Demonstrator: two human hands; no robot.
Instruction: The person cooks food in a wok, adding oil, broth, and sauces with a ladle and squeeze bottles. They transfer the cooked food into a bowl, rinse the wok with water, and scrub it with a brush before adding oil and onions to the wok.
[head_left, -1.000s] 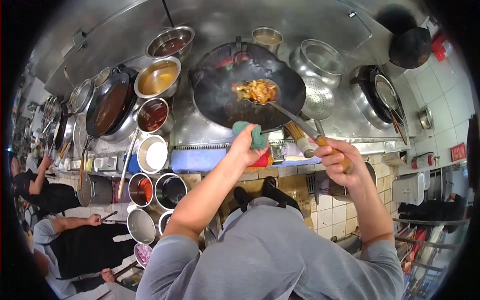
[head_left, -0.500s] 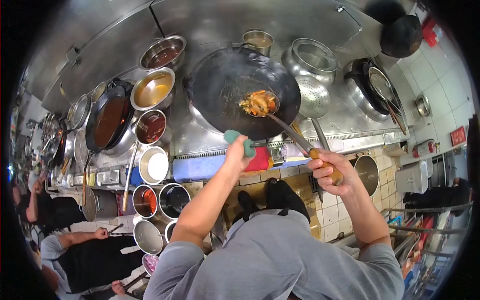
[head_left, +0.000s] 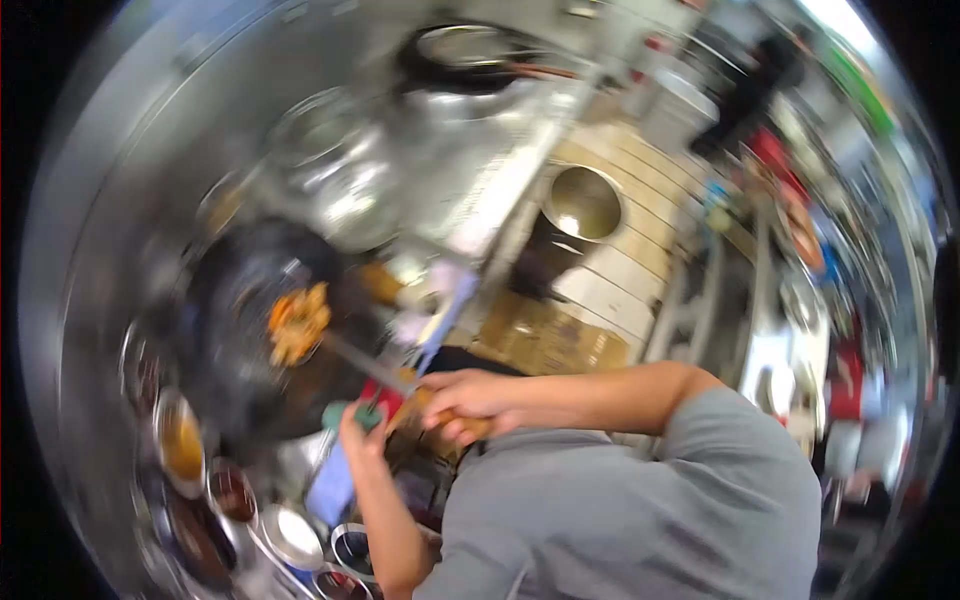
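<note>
My right hand [head_left: 468,400] is closed round the wooden handle of a ladle [head_left: 368,364], whose metal shaft reaches into a black wok [head_left: 222,300]. Orange and yellow cooked food [head_left: 300,322] sits at the ladle's far end over the wok; the bowl itself is mostly covered. My left hand [head_left: 362,432] is closed on a green cloth [head_left: 338,414] at the wok's near rim. Whether the cloth wraps a wok handle is hidden. Motion blurs much of the view.
Bowls of sauce, one an amber liquid [head_left: 180,445], stand beside the wok. A perforated strainer [head_left: 355,205] lies on the steel stove top. Beyond is another wok [head_left: 470,60]. A metal pot [head_left: 582,203] stands low by the tiled floor [head_left: 610,290]. Shelving runs along the right.
The view has swung to the right, so the wok now appears at the left and more of the aisle shows. My hands are closer together, still holding the ladle and the cloth.
</note>
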